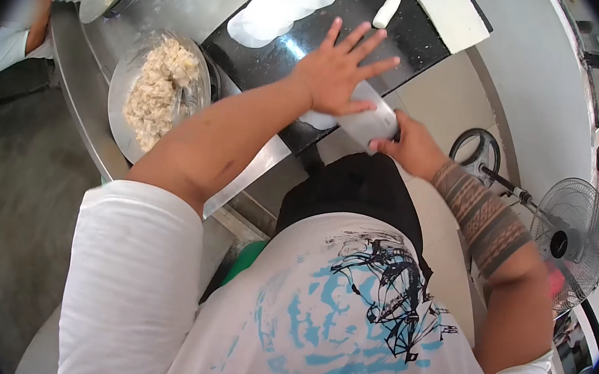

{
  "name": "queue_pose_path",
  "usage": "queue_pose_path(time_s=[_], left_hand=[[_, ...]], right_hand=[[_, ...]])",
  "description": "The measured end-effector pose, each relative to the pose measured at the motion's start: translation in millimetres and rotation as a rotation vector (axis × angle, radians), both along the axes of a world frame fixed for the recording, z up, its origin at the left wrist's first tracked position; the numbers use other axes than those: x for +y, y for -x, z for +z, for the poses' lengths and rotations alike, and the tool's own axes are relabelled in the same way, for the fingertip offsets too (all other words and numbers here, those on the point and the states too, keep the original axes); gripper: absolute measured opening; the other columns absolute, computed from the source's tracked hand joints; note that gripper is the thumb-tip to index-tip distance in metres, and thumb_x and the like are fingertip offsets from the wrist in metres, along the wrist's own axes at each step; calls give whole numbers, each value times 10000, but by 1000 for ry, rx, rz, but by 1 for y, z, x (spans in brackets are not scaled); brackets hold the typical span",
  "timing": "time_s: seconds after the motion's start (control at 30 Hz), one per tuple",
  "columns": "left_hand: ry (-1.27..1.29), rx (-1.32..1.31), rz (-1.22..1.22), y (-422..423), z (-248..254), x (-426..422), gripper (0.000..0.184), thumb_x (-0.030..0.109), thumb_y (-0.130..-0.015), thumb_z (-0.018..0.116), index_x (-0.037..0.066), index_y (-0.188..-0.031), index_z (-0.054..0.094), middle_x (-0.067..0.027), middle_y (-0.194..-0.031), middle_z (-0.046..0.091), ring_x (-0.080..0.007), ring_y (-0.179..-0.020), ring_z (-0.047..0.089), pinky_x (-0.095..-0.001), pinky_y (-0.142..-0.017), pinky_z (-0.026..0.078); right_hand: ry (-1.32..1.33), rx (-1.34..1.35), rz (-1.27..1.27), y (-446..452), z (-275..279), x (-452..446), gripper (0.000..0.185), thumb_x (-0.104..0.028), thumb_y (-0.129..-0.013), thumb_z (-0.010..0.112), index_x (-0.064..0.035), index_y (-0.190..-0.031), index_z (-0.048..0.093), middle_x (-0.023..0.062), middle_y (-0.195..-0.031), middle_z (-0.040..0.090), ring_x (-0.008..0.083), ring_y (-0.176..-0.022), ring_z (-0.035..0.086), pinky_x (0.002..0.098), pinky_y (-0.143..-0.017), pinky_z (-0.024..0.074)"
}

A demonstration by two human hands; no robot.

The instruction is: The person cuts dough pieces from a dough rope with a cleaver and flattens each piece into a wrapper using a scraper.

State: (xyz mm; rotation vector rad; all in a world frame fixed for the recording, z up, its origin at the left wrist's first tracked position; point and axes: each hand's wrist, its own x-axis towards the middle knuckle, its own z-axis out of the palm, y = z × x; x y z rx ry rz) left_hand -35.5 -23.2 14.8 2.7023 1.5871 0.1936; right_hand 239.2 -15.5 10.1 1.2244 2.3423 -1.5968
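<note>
The flat metal blade (369, 123) in front of you is broad, pale grey and smooth, slightly blurred, with a small mark near the end in your right hand (412, 144). It sits aslant at the near edge of the black counter (410, 51), its other end partly hidden beneath your spread left hand (344, 75), whose thumb crosses it. Just beside it, a thin white piece (319, 120) lies flat on the counter, partly covered; you cannot tell whether the two touch.
</note>
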Motion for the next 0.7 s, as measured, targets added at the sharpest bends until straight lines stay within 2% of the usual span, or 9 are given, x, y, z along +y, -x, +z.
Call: queue_pose_path(time_s=[0.07,0.17,0.27,0.33,0.4,0.5,0.6,0.7], left_hand=[[-95,-14,28,13,-6,14,943,740,-908,627,334,-1702,321,-187,-1778,225,-453,-1612,246,-679,-1272,185],[-211,-70,1,33,-14,38,958,738,-902,630,319,-1704,318,-174,-1782,222,-451,-1617,240,-689,-1270,175],[-112,-153,-148,32,7,21,961,739,-902,624,307,-1705,319,-175,-1782,219,-438,-1623,235,-692,-1273,169],[-4,-161,-172,22,-16,-16,963,730,-895,635,310,-1703,322,-167,-1786,215,-428,-1630,225,-683,-1285,157],[129,-157,-245,-6,-11,-22,961,718,-894,648,313,-1703,322,-161,-1787,214,-427,-1629,228,-691,-1280,159],[18,-114,-212,-26,-11,13,952,706,-898,660,322,-1701,323,-158,-1780,235,-409,-1629,236,-687,-1282,162],[-90,-91,-124,-21,-18,43,929,698,-913,656,329,-1698,323,-156,-1777,243,-397,-1628,244,-680,-1285,161],[-164,-125,-87,3,-10,58,908,697,-927,642,334,-1697,325,-157,-1776,243,-405,-1630,232,-678,-1284,163]], right_hand=[[-88,33,27,15,19,22,507,-260,-887,892,22,-1227,643,200,-992,737,279,-902,717,412,-861,560],[-105,-106,27,41,49,43,501,-253,-890,889,22,-1239,658,176,-1011,756,236,-911,718,402,-865,566],[122,15,-109,27,21,1,529,-255,-887,892,24,-1274,664,164,-1075,774,223,-959,723,395,-907,569],[79,107,-76,14,20,-47,565,-245,-904,881,20,-1341,642,135,-1132,773,206,-1023,711,386,-970,557],[147,51,-239,-4,3,-78,550,-265,-882,871,16,-1303,655,224,-1151,763,339,-1098,738,435,-993,548],[186,-19,-234,-21,-1,-41,647,-252,-907,878,27,-1415,590,154,-1150,762,223,-1067,707,385,-1005,542],[109,167,-183,-22,-10,5,577,-236,-906,879,30,-1351,625,118,-1107,770,197,-971,713,373,-915,569],[-100,-135,-61,11,37,40,501,-214,-907,878,24,-1289,658,86,-1072,774,167,-922,703,363,-859,575]])
